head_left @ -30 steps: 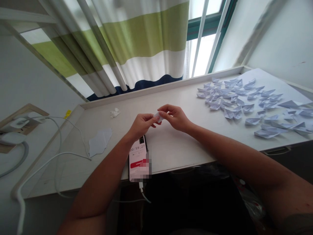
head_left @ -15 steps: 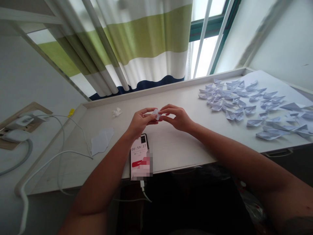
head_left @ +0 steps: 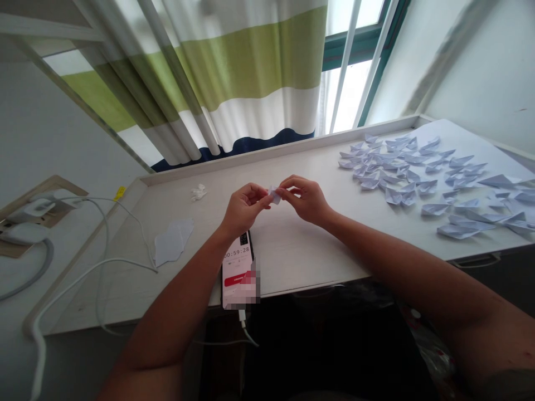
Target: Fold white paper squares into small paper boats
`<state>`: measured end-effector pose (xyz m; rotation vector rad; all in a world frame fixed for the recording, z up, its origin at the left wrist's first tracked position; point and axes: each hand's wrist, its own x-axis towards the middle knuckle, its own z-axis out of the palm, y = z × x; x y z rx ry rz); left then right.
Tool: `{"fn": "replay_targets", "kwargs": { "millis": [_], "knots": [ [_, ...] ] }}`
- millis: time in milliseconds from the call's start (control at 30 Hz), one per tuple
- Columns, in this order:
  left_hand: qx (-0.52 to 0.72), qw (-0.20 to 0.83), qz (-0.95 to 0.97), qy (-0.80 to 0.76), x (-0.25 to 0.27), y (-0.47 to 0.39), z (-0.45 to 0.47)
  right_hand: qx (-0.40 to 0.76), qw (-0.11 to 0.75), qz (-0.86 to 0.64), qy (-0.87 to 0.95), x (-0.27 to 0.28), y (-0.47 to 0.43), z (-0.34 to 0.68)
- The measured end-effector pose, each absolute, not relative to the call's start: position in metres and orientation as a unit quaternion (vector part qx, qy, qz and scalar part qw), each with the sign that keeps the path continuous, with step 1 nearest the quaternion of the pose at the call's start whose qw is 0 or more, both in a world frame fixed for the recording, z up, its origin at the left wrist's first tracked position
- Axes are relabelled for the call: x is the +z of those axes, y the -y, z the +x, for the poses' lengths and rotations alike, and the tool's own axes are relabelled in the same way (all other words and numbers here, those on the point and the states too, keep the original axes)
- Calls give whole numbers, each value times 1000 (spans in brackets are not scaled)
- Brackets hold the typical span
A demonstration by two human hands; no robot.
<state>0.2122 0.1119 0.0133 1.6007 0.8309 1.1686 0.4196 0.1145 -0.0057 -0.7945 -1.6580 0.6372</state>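
Observation:
Above the middle of the white desk [head_left: 309,245], both hands pinch a small folded piece of white paper [head_left: 275,195]. My left hand [head_left: 246,206] grips its left side between thumb and fingers. My right hand [head_left: 305,197] has thumb and fingertips closed on its right side. Parts of the paper are hidden behind the fingertips, so its exact shape cannot be made out. Below my left hand a phone [head_left: 238,267] with a running timer lies near the front edge, a charging cable plugged into it.
Many folded paper boats [head_left: 401,195] cover the desk's right side. Flat white paper sheets [head_left: 173,242] lie at the left, with a crumpled tissue [head_left: 198,192] behind them. White cables [head_left: 104,262] run from a power outlet [head_left: 37,211]. A curtain [head_left: 251,67] hangs behind the desk.
The paper has shifted slightly right and turned between my fingers. My right fingertips, partly spread before, are now pinched on it. The phone timer has advanced a second.

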Motion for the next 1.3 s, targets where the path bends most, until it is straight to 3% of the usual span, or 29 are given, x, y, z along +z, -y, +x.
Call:
{"fn": "replay_targets", "kwargs": {
  "millis": [567,1067,1300],
  "knots": [
    [495,361,696,-375,14,-110,210,363,587,-324,647,-9,-117,416],
    [499,418,664,-369,20,-110,209,389,593,-319,629,-12,-117,412],
    [491,389,680,-380,14,-113,209,398,604,-320,612,-15,-121,411]
  ]
}}
